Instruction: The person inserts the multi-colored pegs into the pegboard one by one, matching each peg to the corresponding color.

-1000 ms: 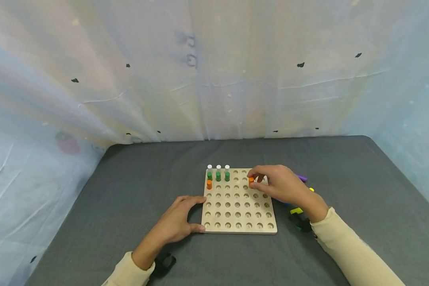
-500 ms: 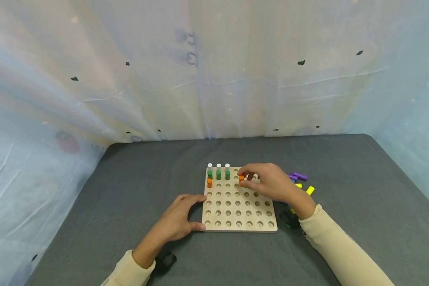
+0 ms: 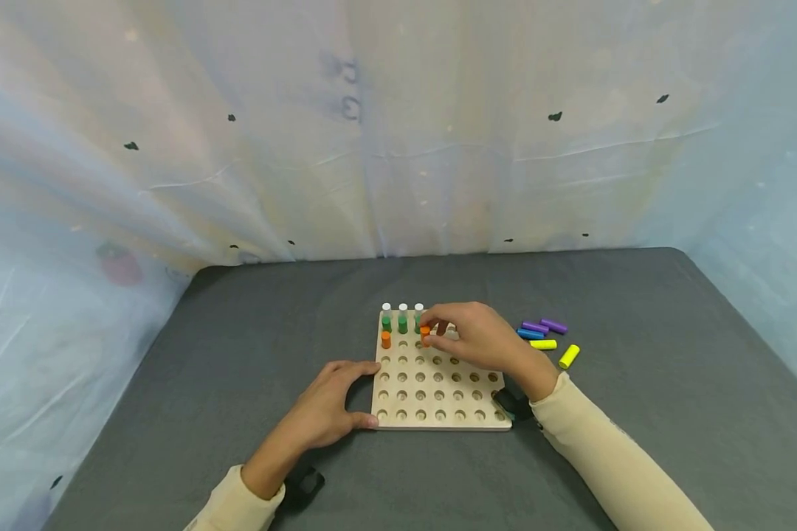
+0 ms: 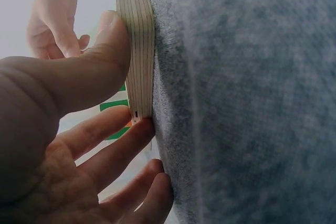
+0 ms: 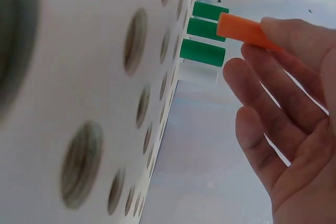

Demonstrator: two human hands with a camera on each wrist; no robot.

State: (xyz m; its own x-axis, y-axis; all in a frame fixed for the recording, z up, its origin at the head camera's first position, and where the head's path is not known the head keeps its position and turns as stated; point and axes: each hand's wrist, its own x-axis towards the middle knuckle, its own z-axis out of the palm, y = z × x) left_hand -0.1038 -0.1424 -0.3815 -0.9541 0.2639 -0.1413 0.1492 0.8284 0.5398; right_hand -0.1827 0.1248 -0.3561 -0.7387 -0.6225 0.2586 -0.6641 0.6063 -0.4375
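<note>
A square pegboard (image 3: 432, 422) with rows of round holes lies on the grey-covered table. My left hand (image 3: 325, 405) touches its left edge, thumb near the front corner and forefinger farther back; the left wrist view shows the thumb (image 4: 107, 51) against the layered wooden side. Between thumb and fingers, my right hand (image 3: 481, 339) pinches an orange peg (image 5: 241, 29), which is held above the board's holes, its free end pointing at the board. Three white pegs (image 3: 402, 308) stand along the back row, three green pegs (image 5: 202, 52) in front of them. Another orange peg (image 3: 386, 340) stands in the third row, leftmost hole.
Right of the board lie loose pegs: purple ones (image 3: 554, 326), a blue one (image 3: 530, 334) and yellow ones (image 3: 569, 357). Black wrist devices (image 3: 303, 489) sit below both wrists. A pale sheet (image 3: 432, 147) hangs behind the table and along its sides.
My right hand has moved left over the board with the orange peg, toward the green pegs. More of the loose pegs at the right now show. The left hand stays at the board's edge.
</note>
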